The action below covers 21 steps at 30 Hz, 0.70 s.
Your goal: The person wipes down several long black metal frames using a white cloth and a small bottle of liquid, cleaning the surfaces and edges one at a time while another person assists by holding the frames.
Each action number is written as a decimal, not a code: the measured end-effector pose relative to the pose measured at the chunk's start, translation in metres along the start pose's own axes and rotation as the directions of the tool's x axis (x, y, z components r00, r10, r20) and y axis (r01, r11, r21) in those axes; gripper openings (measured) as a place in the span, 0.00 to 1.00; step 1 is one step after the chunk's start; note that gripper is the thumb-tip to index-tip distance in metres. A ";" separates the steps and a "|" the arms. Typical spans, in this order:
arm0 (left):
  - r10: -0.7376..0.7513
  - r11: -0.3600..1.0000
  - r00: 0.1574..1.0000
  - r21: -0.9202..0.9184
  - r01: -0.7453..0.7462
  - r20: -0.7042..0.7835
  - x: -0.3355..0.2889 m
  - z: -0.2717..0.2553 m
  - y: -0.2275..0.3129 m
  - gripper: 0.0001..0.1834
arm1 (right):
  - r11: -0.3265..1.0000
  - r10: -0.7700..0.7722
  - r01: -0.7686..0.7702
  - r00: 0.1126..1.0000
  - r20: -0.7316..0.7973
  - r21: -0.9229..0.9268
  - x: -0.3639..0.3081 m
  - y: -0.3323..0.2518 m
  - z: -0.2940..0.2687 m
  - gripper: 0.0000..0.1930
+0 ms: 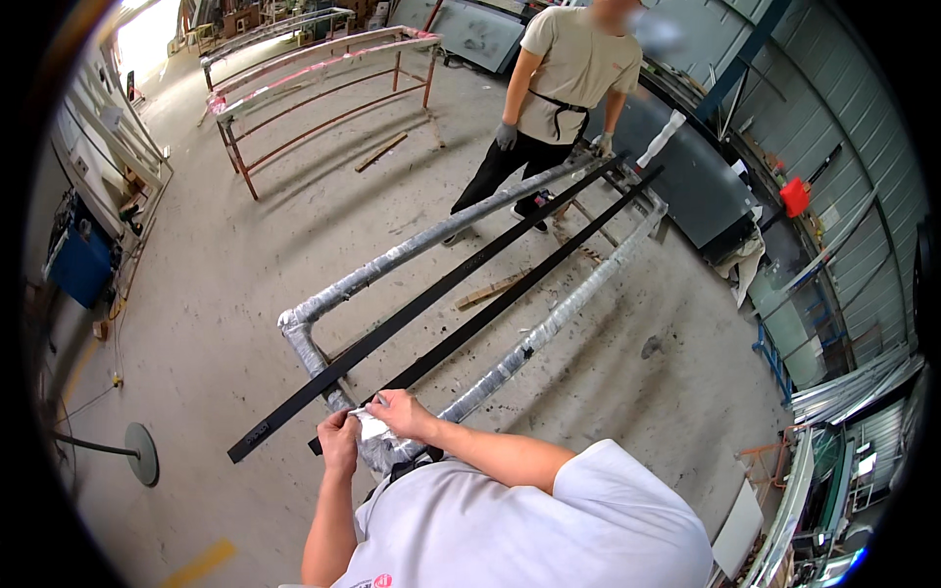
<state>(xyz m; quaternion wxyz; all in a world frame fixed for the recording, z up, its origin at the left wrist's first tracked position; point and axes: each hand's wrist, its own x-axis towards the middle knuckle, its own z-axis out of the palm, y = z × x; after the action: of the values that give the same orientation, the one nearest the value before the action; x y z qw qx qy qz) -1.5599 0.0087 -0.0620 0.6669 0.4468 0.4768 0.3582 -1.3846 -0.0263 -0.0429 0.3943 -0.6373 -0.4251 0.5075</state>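
Left hand (339, 443), right hand (402, 413): fingers pinching white sheet (371, 429) between them. Blue bin (80, 263) far left, contents unclear.

Glare whitens the upper-left opening (147, 41); soft shadows stripe the floor (598, 392); edges bend

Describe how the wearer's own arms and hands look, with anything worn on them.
The left hand and right hand are ungloved, and both forearms are bare, with no watch or band visible. The shirt is pale, with a loose short right sleeve and a small pinkish print.
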 end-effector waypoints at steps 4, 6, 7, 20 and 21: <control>-0.002 0.996 1.000 0.088 0.004 -0.017 -0.002 -0.003 -0.004 0.11 | 0.939 0.161 -0.254 0.921 0.353 0.234 -0.006 -0.022 -0.007 0.08; 0.200 0.943 0.958 0.306 -0.131 -0.207 -0.005 0.005 0.003 0.13 | 0.992 0.116 -0.120 0.988 0.105 0.033 -0.001 -0.023 -0.001 0.08; 0.403 0.809 0.882 0.546 -0.219 -0.242 -0.013 0.020 0.022 0.15 | 0.995 -0.038 0.030 0.996 -0.079 -0.099 0.003 -0.004 -0.003 0.08; 0.094 0.994 0.988 0.046 -0.101 0.124 -0.032 -0.009 0.018 0.12 | 0.871 0.181 -0.376 0.843 0.507 0.315 -0.004 -0.043 -0.001 0.11; 0.106 0.993 0.991 0.041 -0.109 0.085 -0.033 -0.010 0.015 0.12 | 0.916 0.156 -0.310 0.861 0.484 0.257 0.000 -0.034 0.003 0.10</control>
<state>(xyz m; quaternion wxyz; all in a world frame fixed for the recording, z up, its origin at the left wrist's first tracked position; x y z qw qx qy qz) -1.5800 -0.0138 -0.0388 0.6555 0.5011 0.4321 0.3640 -1.3927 -0.0154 -0.0118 0.3187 -0.4743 -0.3343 0.7495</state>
